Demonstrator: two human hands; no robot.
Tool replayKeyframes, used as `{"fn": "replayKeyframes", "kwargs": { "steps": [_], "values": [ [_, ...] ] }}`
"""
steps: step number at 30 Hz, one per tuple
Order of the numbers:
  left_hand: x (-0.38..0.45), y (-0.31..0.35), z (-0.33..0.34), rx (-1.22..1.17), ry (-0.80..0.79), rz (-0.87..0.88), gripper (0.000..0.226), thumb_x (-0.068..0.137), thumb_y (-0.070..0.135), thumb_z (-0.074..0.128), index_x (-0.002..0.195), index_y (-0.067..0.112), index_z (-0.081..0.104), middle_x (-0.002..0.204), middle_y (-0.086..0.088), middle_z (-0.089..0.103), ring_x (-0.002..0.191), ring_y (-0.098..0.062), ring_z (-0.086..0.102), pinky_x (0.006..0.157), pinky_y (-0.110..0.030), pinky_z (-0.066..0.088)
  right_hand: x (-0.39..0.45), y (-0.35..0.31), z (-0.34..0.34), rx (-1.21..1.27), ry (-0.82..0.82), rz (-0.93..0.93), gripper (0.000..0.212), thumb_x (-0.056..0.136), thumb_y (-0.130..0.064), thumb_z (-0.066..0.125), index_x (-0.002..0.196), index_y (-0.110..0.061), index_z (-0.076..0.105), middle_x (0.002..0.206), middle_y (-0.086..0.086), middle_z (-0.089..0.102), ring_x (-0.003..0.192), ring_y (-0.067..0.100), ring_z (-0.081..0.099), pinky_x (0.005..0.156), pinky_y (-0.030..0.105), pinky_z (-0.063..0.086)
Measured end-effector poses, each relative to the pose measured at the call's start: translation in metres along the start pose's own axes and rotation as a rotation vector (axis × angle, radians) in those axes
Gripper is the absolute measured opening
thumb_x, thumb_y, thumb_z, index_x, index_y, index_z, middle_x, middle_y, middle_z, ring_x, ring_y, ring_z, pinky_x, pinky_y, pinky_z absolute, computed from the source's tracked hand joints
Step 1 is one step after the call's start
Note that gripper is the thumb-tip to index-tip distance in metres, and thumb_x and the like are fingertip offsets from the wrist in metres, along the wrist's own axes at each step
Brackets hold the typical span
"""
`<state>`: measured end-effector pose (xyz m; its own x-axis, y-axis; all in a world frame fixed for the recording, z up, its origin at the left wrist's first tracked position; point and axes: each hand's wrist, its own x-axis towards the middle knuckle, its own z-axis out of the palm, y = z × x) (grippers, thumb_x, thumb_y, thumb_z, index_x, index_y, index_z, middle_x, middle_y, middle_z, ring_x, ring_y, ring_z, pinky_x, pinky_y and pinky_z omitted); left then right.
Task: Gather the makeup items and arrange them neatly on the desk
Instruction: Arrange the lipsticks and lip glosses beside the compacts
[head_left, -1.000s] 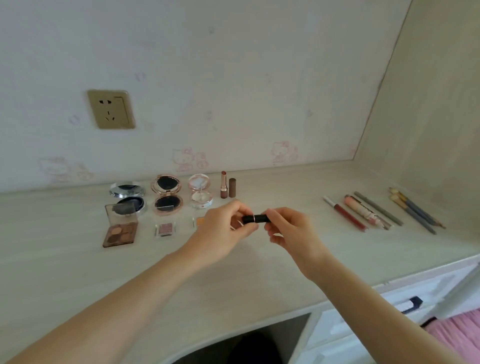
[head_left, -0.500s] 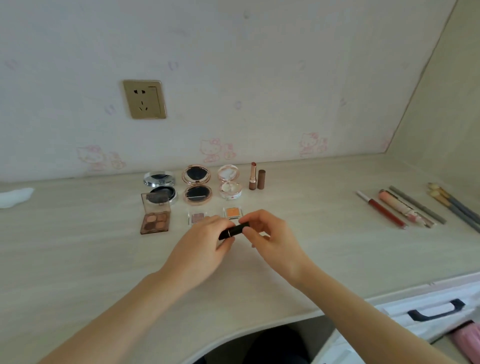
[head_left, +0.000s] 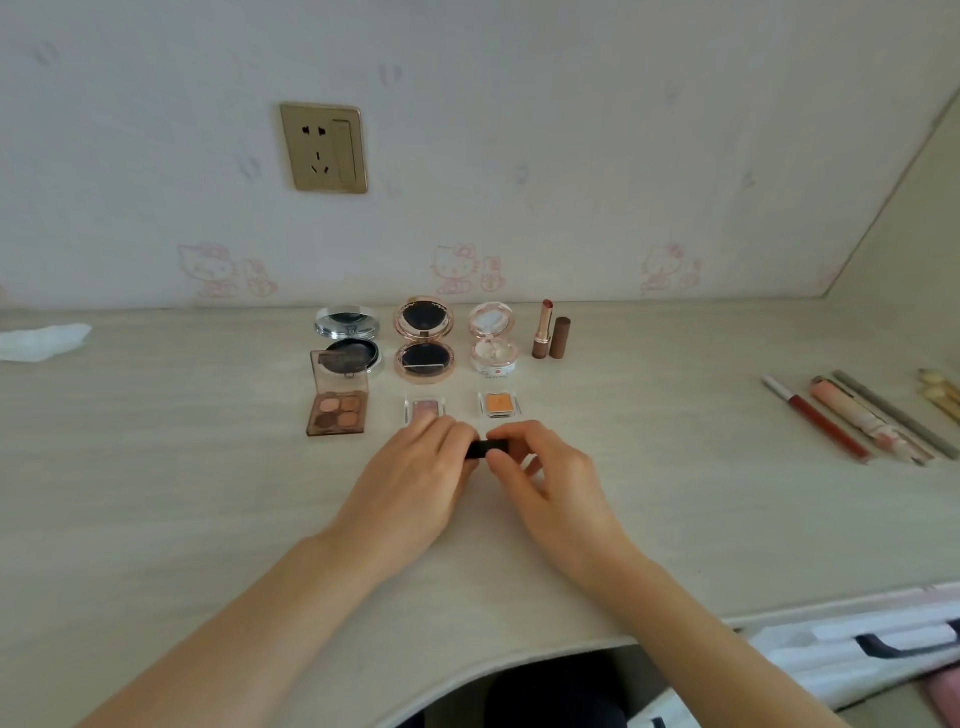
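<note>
Both hands are hiding most of the black tube (head_left: 487, 448), so its ends are hard to see. It is lying level now, lower and closer to the bench (head_left: 156, 493) than before. The left hand (head_left: 410, 483) and right hand (head_left: 550, 475) are pinching it with curled fingers (head_left: 506, 431), just in front of the small eyeshadows (head_left: 498, 404).

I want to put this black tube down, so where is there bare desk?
Bare desk runs from the lipstick to the pencils. More lies between the tissue and the palette. It is crowded around the compacts, just beyond the hands.
</note>
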<state>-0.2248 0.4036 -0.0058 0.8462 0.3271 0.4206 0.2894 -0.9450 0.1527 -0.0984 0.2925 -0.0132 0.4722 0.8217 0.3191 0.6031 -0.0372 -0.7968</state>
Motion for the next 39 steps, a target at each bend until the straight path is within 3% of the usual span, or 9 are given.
{"fn": "replayKeyframes", "kwargs": {
  "steps": [5, 10, 13, 17, 24, 31, 35, 39],
  "values": [
    [-0.003, 0.004, -0.006, 0.006, -0.002, 0.028, 0.025, 0.096, 0.034, 0.037, 0.083, 0.014, 0.048, 0.075, -0.002, 0.057, 0.079, -0.023, 0.05, 0.062, -0.027, 0.033, -0.003, -0.002, 0.0, 0.001, 0.001, -0.04, 0.009, 0.092, -0.019, 0.059, 0.1, -0.021, 0.064, 0.088, -0.005, 0.067, 0.081, 0.006, 0.059, 0.07, 0.016, 0.046],
    [-0.004, 0.0, -0.006, -0.095, -0.034, -0.01, 0.024, 0.096, 0.044, 0.037, 0.088, 0.022, 0.034, 0.071, 0.007, 0.049, 0.078, -0.018, 0.047, 0.06, -0.034, 0.041, -0.004, -0.003, -0.002, 0.069, -0.02, -0.066, 0.014, 0.093, -0.015, 0.058, 0.104, -0.023, 0.062, 0.094, -0.011, 0.068, 0.089, 0.012, 0.062, 0.082, 0.027, 0.049],
    [-0.004, -0.002, -0.006, -0.121, -0.029, -0.001, 0.024, 0.095, 0.043, 0.042, 0.099, 0.019, 0.045, 0.083, 0.006, 0.058, 0.084, -0.017, 0.048, 0.065, -0.035, 0.044, -0.004, -0.004, -0.003, 0.108, -0.033, -0.081, 0.022, 0.09, -0.009, 0.06, 0.104, -0.026, 0.062, 0.096, -0.014, 0.067, 0.09, 0.013, 0.061, 0.081, 0.026, 0.049],
    [-0.006, -0.001, -0.004, -0.157, 0.004, -0.022, 0.023, 0.093, 0.036, 0.053, 0.107, 0.019, 0.048, 0.09, 0.008, 0.052, 0.083, -0.016, 0.049, 0.065, -0.03, 0.043, -0.004, -0.005, -0.004, 0.167, 0.0, -0.061, 0.026, 0.088, -0.008, 0.061, 0.101, -0.03, 0.062, 0.093, -0.014, 0.066, 0.09, 0.011, 0.06, 0.08, 0.026, 0.049],
    [-0.006, -0.006, -0.001, -0.253, 0.025, -0.1, 0.016, 0.095, 0.039, 0.044, 0.099, 0.024, 0.045, 0.086, 0.012, 0.048, 0.077, -0.008, 0.042, 0.064, -0.03, 0.04, -0.005, -0.004, -0.007, 0.265, 0.125, 0.005, 0.021, 0.088, -0.01, 0.058, 0.099, -0.028, 0.062, 0.092, -0.011, 0.067, 0.088, 0.011, 0.062, 0.079, 0.027, 0.051],
    [-0.008, -0.008, 0.004, -0.324, 0.068, -0.145, 0.016, 0.094, 0.037, 0.05, 0.096, 0.031, 0.035, 0.082, 0.014, 0.045, 0.073, -0.006, 0.048, 0.056, -0.022, 0.037, -0.005, -0.004, -0.006, 0.243, 0.217, 0.018, 0.022, 0.089, -0.009, 0.058, 0.098, -0.028, 0.06, 0.088, -0.024, 0.067, 0.079, 0.003, 0.06, 0.066, 0.011, 0.045],
    [-0.008, -0.005, 0.004, -0.444, 0.083, -0.195, 0.016, 0.095, 0.032, 0.047, 0.098, 0.03, 0.032, 0.078, 0.005, 0.054, 0.063, -0.011, 0.05, 0.055, -0.026, 0.039, -0.004, -0.003, -0.006, 0.232, 0.235, 0.033, 0.021, 0.089, -0.009, 0.059, 0.098, -0.028, 0.06, 0.088, -0.022, 0.067, 0.078, 0.003, 0.059, 0.065, 0.012, 0.045],
    [-0.006, 0.0, 0.003, -0.597, 0.09, -0.249, 0.009, 0.098, 0.025, 0.044, 0.096, 0.028, 0.035, 0.064, 0.006, 0.044, 0.051, -0.01, 0.039, 0.048, -0.02, 0.033, -0.004, -0.003, -0.006, 0.231, 0.23, 0.044, 0.019, 0.09, -0.01, 0.058, 0.097, -0.028, 0.059, 0.09, -0.018, 0.069, 0.081, 0.005, 0.06, 0.066, 0.016, 0.047]
  ]
}}
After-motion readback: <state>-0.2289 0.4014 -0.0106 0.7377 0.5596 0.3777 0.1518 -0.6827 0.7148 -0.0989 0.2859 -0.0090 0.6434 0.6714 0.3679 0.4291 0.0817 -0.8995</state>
